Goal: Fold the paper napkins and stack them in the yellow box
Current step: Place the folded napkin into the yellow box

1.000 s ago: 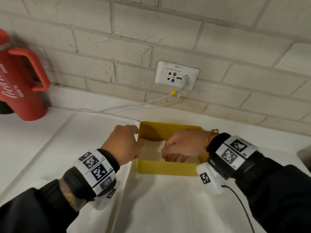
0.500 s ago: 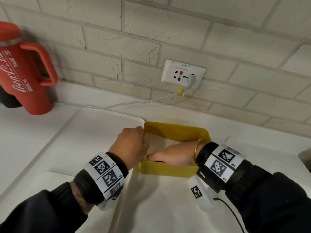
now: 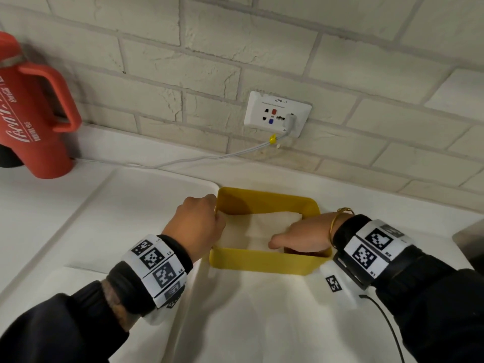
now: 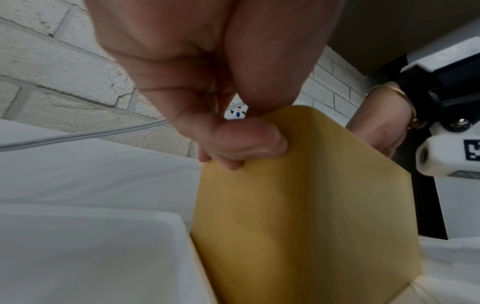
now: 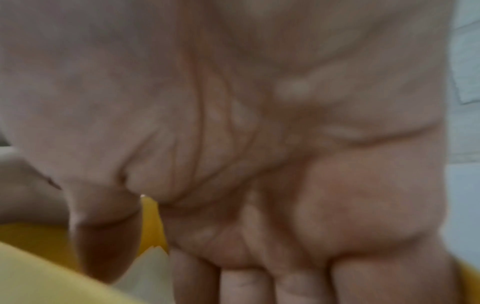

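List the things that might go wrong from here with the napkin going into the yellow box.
1. The right hand presses down inside the square yellow plastic box; pulling out, it may drag the folded white paper napkin askew.
2. The left hand grips only the box's left rim, so a hard push could tip or slide the box.
3. The unfolded white napkin in front lies under both wrists and may crumple.

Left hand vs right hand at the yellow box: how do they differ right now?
The left hand sits outside the yellow plastic box, fingers curled, pinching its left wall. The right hand reaches inside, fingers straight, down onto the white folded paper napkin. The right wrist has a gold bangle; the left has none. Both wear tagged wristbands.
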`<action>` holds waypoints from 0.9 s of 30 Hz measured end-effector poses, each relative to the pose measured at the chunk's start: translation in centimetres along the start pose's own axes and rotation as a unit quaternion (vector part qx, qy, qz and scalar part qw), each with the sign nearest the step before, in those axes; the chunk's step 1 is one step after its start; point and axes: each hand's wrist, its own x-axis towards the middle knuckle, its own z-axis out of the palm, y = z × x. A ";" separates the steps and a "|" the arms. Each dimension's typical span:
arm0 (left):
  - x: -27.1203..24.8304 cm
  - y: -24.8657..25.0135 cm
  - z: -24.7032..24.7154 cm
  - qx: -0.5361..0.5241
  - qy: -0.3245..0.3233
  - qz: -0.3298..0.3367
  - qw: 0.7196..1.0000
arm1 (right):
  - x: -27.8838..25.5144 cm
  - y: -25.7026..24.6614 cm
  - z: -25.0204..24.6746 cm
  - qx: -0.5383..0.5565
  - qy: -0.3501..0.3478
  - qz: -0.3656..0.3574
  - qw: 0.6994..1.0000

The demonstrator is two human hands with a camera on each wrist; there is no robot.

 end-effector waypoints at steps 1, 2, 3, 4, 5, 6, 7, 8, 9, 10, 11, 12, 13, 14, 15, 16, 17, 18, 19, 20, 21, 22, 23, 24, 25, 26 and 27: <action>0.0 0.0 0.0 0.000 -0.001 0.000 1.000 | 0.1 0.1 0.0 -0.007 0.015 -0.008 1.000; 0.0 0.0 0.0 0.000 -0.002 0.000 1.000 | 0.0 0.1 -0.1 -0.002 0.036 -0.018 0.999; 0.0 0.0 0.0 -0.002 -0.001 0.000 1.000 | 0.1 0.1 -0.3 0.022 0.060 -0.031 0.997; 0.0 0.0 0.0 -0.004 0.000 -0.002 1.000 | 0.1 0.1 -0.7 0.049 0.086 -0.046 0.994; 0.0 0.0 0.0 -0.005 0.002 -0.002 1.000 | 0.2 0.0 -1.0 0.056 0.109 -0.059 0.991; 0.0 0.0 0.0 -0.004 0.003 0.000 1.000 | 0.4 -0.1 -1.1 0.041 0.119 -0.067 0.990; -0.1 0.1 0.0 -0.001 0.003 0.001 1.000 | 0.6 -0.3 -1.2 0.010 0.110 -0.065 0.992; -0.1 0.1 -0.1 0.001 0.002 0.002 1.000 | 0.9 -0.5 -1.1 -0.020 0.089 -0.062 0.994; -0.1 0.1 -0.1 0.003 0.003 0.002 1.000 | 1.2 -0.6 -0.8 -0.045 0.065 -0.059 0.995; -0.1 0.2 -0.1 0.004 0.003 0.002 1.000 | 1.4 -0.6 -0.5 -0.065 0.043 -0.057 0.995; -0.1 0.2 -0.1 0.006 0.004 0.002 1.000 | 1.5 -0.6 -0.2 -0.073 0.025 -0.051 0.996; -0.1 0.2 -0.1 0.008 0.003 0.002 1.000 | 1.6 -0.7 0.0 -0.074 0.014 -0.046 0.996; -0.1 0.2 0.0 0.009 0.002 0.000 1.000 | 1.6 -0.8 0.1 -0.078 0.009 -0.042 0.996; -0.1 0.2 0.0 0.009 0.002 -0.001 1.000 | 1.7 -0.9 0.3 -0.084 0.008 -0.038 0.996; -0.1 0.3 -0.1 0.009 0.001 -0.003 1.000 | 1.8 -1.0 0.4 -0.088 0.007 -0.033 0.996; -0.1 0.3 -0.1 0.009 0.000 -0.003 1.000 | 1.9 -1.1 0.4 -0.092 0.006 -0.028 0.995; -0.1 0.3 -0.1 0.008 -0.001 -0.004 1.000 | 1.9 -1.1 0.4 -0.097 0.003 -0.027 0.995; -0.1 0.3 -0.1 0.006 -0.002 -0.004 1.000 | 1.9 -1.2 0.3 -0.103 -0.001 -0.025 0.994; -0.1 0.3 -0.2 0.005 -0.004 -0.006 1.000 | 1.7 -1.2 0.2 -0.107 -0.005 -0.024 0.994; -0.2 0.3 -0.2 0.005 -0.007 -0.007 1.000 | 1.5 -1.2 0.0 -0.109 -0.010 -0.022 0.994; -0.2 0.3 -0.2 0.006 -0.010 -0.008 1.000 | 1.2 -1.2 -0.2 -0.109 -0.016 -0.023 0.994; -0.2 0.3 -0.2 0.007 -0.011 -0.009 1.000 | 0.9 -1.1 -0.4 -0.104 -0.019 -0.025 0.994; -0.2 0.4 -0.2 0.008 -0.013 -0.011 1.000 | 0.7 -1.1 -0.6 -0.093 -0.012 -0.028 0.995; -0.1 0.4 -0.2 0.008 -0.013 -0.011 1.000 | 0.6 -1.0 -0.8 -0.076 0.003 -0.030 0.997; -0.1 0.4 -0.2 0.007 -0.013 -0.010 1.000 | 0.6 -1.1 -0.8 -0.056 0.014 -0.034 0.998; -0.1 0.4 -0.2 0.006 -0.012 -0.009 1.000 | 0.7 -1.2 -0.8 -0.040 0.017 -0.039 0.998; -0.1 0.3 -0.2 0.005 -0.011 -0.010 1.000 | 0.9 -1.6 -0.7 -0.032 0.012 -0.045 0.998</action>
